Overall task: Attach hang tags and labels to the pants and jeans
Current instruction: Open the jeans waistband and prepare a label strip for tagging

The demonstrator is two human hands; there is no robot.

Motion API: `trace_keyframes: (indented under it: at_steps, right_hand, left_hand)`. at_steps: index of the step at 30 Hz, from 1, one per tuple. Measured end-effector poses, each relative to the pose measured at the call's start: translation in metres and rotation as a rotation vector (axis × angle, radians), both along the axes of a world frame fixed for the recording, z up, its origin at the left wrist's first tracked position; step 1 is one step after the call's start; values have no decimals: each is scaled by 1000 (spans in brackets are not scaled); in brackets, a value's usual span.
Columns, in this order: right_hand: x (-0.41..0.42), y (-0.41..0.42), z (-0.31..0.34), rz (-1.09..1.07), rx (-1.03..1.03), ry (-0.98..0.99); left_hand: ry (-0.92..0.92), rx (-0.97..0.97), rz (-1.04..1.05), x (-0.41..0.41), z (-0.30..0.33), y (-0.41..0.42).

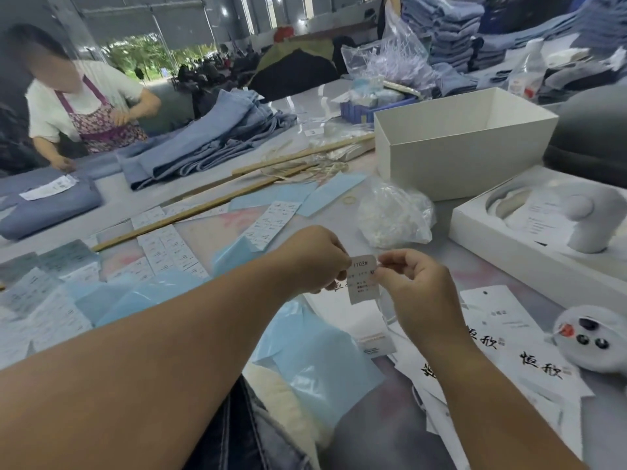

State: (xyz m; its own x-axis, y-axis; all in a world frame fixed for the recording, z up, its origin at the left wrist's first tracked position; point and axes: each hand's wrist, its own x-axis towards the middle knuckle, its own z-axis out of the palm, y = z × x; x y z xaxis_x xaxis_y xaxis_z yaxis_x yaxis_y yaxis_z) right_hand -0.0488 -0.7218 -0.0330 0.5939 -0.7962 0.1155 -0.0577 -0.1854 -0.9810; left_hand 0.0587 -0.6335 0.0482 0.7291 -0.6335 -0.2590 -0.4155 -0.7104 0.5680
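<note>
Between the two hands, above the desk, hangs a small white printed paper label. The left hand pinches its left edge, the right hand its upper right corner. Below the grip lie pale blue paper sheets; right of it, white hang tags with black brush lettering.

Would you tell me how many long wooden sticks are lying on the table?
3, roughly parallel: a near stick across the label sheets, a middle stick, and a far stick reaching toward the white box. Clutter may hide others.
</note>
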Motion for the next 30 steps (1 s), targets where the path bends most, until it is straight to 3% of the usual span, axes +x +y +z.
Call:
trace_keyframes:
  at_steps: [6, 13, 19, 30]
  right_hand:
    - [3, 1, -6, -8, -110, 75]
    - [0, -9, -9, 106, -13, 116]
    - [1, -3, -9, 176, 34, 138]
    - [0, -6, -15, 258, -57, 253]
  left_hand:
    - [13, 6, 45, 2, -5, 3]
    - [99, -4, 71, 3, -10, 6]
    - [66, 54, 53, 3, -16, 8]
    - [-29, 134, 32, 5, -31, 11]
